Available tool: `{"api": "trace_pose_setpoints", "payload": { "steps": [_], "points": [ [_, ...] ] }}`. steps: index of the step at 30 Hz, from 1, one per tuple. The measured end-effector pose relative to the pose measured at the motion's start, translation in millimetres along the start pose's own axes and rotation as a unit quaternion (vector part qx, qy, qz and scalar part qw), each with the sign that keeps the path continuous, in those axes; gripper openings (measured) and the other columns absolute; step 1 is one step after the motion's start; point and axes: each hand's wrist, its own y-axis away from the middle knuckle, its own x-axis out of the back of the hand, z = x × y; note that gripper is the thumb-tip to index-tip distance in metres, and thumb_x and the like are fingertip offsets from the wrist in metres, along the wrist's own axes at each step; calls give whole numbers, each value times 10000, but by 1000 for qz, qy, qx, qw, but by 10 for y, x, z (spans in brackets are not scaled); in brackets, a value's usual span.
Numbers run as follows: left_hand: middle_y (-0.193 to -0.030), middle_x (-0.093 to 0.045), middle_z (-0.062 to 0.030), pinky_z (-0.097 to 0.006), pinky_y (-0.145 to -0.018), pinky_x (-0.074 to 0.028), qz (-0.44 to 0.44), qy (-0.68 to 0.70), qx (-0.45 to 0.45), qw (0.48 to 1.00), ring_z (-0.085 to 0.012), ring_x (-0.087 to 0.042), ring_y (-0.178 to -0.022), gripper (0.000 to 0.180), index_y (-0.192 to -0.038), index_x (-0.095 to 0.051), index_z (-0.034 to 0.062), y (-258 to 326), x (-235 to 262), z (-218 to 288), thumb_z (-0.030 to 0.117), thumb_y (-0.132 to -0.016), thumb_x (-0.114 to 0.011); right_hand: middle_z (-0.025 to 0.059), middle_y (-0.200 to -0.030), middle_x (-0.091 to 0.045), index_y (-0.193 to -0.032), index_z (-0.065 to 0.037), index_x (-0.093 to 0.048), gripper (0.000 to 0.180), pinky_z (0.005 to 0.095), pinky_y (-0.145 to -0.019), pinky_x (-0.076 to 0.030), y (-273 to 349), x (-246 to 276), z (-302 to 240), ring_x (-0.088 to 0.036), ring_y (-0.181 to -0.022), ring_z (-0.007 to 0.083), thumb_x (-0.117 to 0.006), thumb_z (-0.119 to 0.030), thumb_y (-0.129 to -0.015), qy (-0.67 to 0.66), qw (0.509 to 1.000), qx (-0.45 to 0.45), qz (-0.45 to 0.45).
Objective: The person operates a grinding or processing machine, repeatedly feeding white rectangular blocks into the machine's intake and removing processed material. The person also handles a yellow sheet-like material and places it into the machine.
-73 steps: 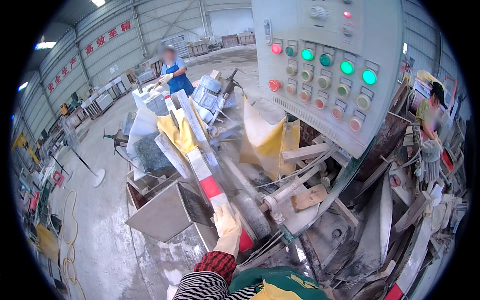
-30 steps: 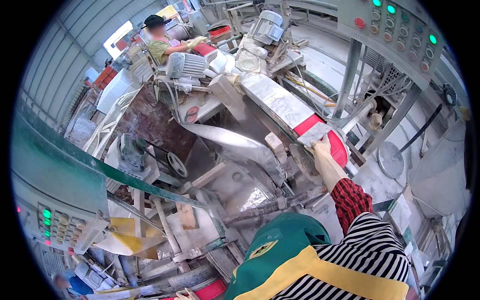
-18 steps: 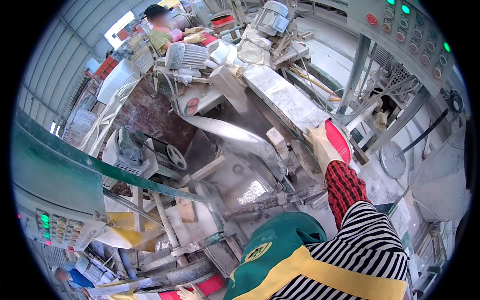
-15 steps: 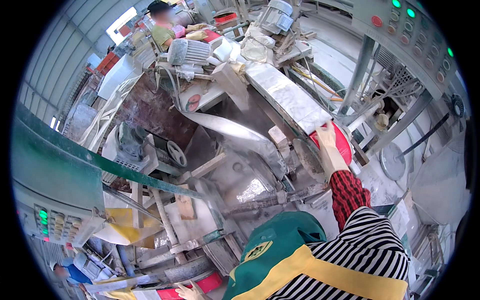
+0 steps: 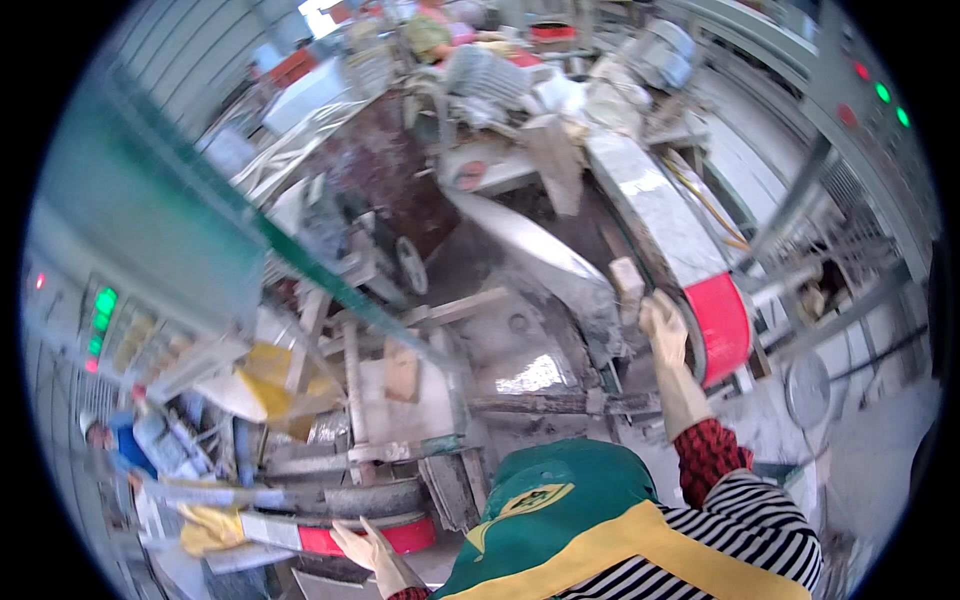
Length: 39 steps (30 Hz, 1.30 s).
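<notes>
Right hand (image 5: 672, 335) shifted off the red band (image 5: 722, 325); dark gap (image 5: 637, 374) along its edge.

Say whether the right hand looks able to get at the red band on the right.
Probably yes: the right hand is close beside the red band, with nothing visible blocking the way between them. The wooden block sits on the hand's other side.

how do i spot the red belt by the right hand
From the long white slab right of centre, go down to its lower end. The red belt sits there, right of the right hand, looking broader than the red strip by the left hand.
</notes>
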Motion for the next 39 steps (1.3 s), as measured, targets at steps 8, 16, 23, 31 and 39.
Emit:
{"api": "trace_pose_setpoints", "payload": {
  "steps": [8,16,23,31,39],
  "points": [
    [-1234,-527,-175,-478,-1001,-374,31,-18,-119,992,-377,-465,-1169,533,-1271,-509,41,-610,242,26,271,-820,-675,79,-1053,-656,-1248,13,-581,342,242,-744,-487,994,-105,1003,-607,-857,128,-554,-83,-921,248,910,-146,-299],
    [-1185,-562,-123,-464,-1020,-334,97,-56,-59,992,-348,-461,-1189,405,-1146,-602,75,-487,201,-229,328,-831,-634,100,-1024,-704,-1218,-38,-634,352,283,-831,-483,442,1038,1291,-650,-940,200,-611,-141,-882,616,637,-155,-436],
    [-1137,-583,-110,-464,-997,-348,119,-11,-48,992,-347,-458,-1166,403,-1122,-610,56,-439,190,-286,289,-798,-663,105,-1028,-702,-1250,-26,-608,387,278,-808,-489,106,1227,1853,-649,-922,187,-616,-133,-878,520,687,-201,-466],
    [-1168,-566,-120,-486,-1034,-319,86,-12,-60,994,-368,-439,-1201,430,-1179,-568,54,-386,249,-172,297,-831,-634,91,-978,-652,-1358,14,-487,499,265,-729,-495,1645,-746,919,-608,-815,151,-612,-105,-890,405,721,-247,-505],
    [-1217,-539,-141,-485,-1061,-296,48,-38,-87,994,-377,-414,-1231,501,-1250,-517,41,-97,254,-262,316,-844,-619,133,-1121,-663,-1315,14,-519,447,329,-849,-519,1892,-285,848,-639,-976,214,-617,-93,-892,431,748,-126,-489]
  ]
}}
